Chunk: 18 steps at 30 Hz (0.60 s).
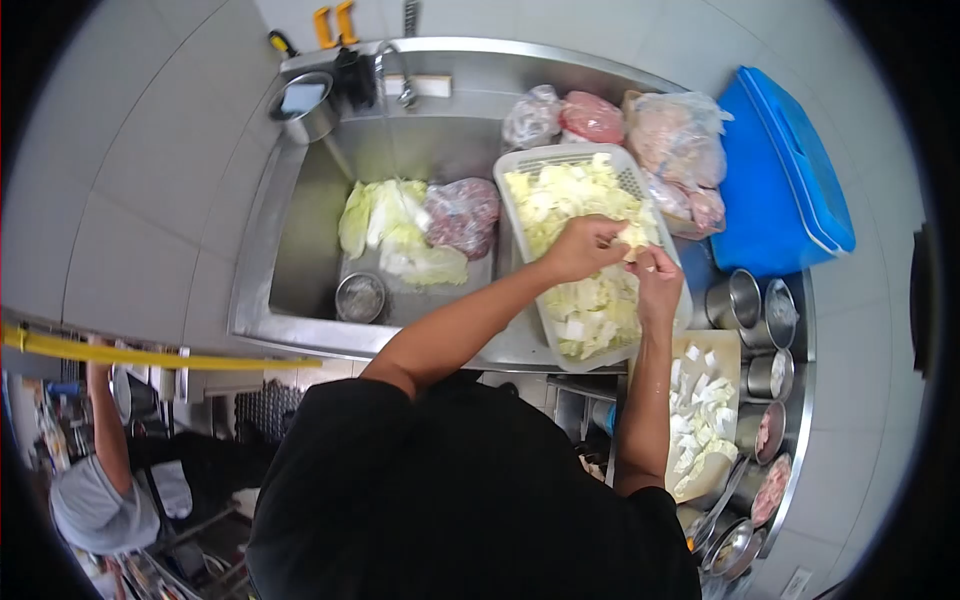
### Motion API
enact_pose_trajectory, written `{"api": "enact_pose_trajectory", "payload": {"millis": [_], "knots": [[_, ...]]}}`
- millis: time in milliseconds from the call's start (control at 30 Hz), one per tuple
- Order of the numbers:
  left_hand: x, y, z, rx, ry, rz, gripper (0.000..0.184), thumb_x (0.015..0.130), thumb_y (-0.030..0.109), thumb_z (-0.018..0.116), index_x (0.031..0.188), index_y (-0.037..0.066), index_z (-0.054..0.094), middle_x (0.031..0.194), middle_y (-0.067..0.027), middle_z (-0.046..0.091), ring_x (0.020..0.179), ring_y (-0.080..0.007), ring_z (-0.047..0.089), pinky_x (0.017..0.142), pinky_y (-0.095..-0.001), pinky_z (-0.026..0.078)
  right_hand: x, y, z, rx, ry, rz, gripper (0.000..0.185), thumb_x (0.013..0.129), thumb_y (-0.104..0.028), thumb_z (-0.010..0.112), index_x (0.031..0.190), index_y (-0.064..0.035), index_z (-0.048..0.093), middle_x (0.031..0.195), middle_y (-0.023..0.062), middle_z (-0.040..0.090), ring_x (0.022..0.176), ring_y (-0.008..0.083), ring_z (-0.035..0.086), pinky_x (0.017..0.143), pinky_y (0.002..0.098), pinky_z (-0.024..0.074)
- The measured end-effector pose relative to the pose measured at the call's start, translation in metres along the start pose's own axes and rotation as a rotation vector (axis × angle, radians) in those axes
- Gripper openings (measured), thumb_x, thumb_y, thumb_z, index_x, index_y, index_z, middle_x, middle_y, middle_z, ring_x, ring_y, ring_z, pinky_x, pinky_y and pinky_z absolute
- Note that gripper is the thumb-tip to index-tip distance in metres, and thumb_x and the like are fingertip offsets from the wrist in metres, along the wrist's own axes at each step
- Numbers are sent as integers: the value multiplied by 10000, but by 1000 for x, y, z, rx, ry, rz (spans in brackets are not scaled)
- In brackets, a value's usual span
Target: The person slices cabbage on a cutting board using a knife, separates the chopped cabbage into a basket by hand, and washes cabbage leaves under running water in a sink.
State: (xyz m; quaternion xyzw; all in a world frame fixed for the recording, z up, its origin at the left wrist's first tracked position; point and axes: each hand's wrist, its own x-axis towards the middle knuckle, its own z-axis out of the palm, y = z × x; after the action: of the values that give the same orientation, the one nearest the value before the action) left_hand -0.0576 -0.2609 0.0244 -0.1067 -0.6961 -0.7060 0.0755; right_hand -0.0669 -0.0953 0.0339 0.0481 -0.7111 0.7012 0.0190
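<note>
Above a white perforated basket (508, 190) heaped with chopped pale cabbage (590, 305), both my hands meet over its right side. My left hand (588, 247) pinches a piece of pale yellow cabbage (636, 236). My right hand (655, 275) has its fingers closed on the same piece from the right and below. In the sink, left of the basket, larger cabbage leaves (395, 215) lie beside a plastic-wrapped bundle of reddish meat (462, 217), under the faucet (405, 92).
A cutting board (715, 350) with cabbage pieces stands at the right, beside metal containers (735, 298). Behind are bagged meats (675, 135) and a blue cooler (770, 180). A metal bowl (360, 297) sits in the sink. Another person (100, 505) is at the lower left.
</note>
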Motion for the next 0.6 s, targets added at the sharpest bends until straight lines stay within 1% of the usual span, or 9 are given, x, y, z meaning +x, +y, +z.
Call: {"api": "enact_pose_trajectory", "payload": {"millis": [67, 200, 300, 367, 400, 467, 500, 567, 600], "knots": [[-3, 8, 6, 54, -3, 17, 380, 821, 58, 716, 1175, -49, 629, 1052, -114, 655, 928, -114, 620, 790, -270, 542, 6, 3, 0, -36, -25, 25, 209, 899, -70, 596, 1064, 41, 659, 855, 35, 667, 712, 77, 593, 648, 227, 499], [-6, 3, 9, 36, 13, 15, 340, 812, 35, 687, 1136, -46, 626, 1039, -103, 647, 903, -112, 623, 763, -265, 547, 6, -17, 5, -110, -41, 27, 224, 878, -24, 605, 1094, 28, 634, 880, 42, 665, 719, 73, 589, 646, 225, 496], [-7, 3, 11, -153, 72, 118, 310, 795, 46, 705, 1082, -22, 608, 985, -108, 636, 825, -151, 633, 728, -284, 543, 6, -15, 1, -217, -27, -44, 216, 864, -5, 616, 1077, 27, 629, 880, 33, 663, 716, 61, 571, 638, 211, 471], [-4, 0, 10, 501, 241, 544, 334, 766, 86, 735, 1053, 2, 586, 956, -121, 616, 739, -214, 618, 679, -316, 525, 6, -7, -1, -307, -19, -79, 211, 858, 2, 621, 1066, 29, 627, 879, 28, 661, 715, 55, 562, 635, 203, 456], [-3, 0, 11, 506, 249, 543, 334, 766, 86, 735, 1053, 2, 586, 956, -121, 616, 739, -214, 618, 679, -316, 525, 5, -4, 0, -309, 10, -124, 201, 854, 3, 625, 1053, 28, 628, 874, 23, 657, 716, 47, 553, 633, 195, 443], [-3, 1, 15, 264, 159, 332, 374, 746, 175, 764, 1036, -5, 611, 874, -136, 603, 684, -255, 590, 654, -339, 503, 4, -2, 0, -303, 26, -175, 192, 849, 4, 630, 1040, 28, 629, 869, 18, 654, 716, 40, 544, 630, 188, 430], [-3, -1, 16, 276, 172, 331, 374, 746, 175, 764, 1036, -5, 611, 874, -136, 603, 684, -255, 590, 654, -339, 503, 3, -2, -3, -306, 36, -187, 196, 846, 5, 628, 1042, 26, 631, 870, 19, 652, 725, 50, 549, 640, 199, 439], [4, -1, 12, 370, 57, 356, 376, 752, 230, 766, 1002, -18, 632, 812, -150, 619, 666, -247, 611, 638, -340, 509, 4, -5, -4, -376, 33, -263, 211, 843, 1, 623, 1053, 19, 635, 882, 24, 650, 750, 73, 563, 663, 224, 459], [6, -2, 12, 300, 27, 313, 376, 755, 245, 764, 989, -22, 639, 787, -160, 624, 650, -236, 619, 621, -344, 510, 3, -8, -6, -441, 17, -327, 221, 842, -4, 621, 1062, 13, 637, 894, 29, 650, 765, 87, 571, 677, 239, 470]]}}
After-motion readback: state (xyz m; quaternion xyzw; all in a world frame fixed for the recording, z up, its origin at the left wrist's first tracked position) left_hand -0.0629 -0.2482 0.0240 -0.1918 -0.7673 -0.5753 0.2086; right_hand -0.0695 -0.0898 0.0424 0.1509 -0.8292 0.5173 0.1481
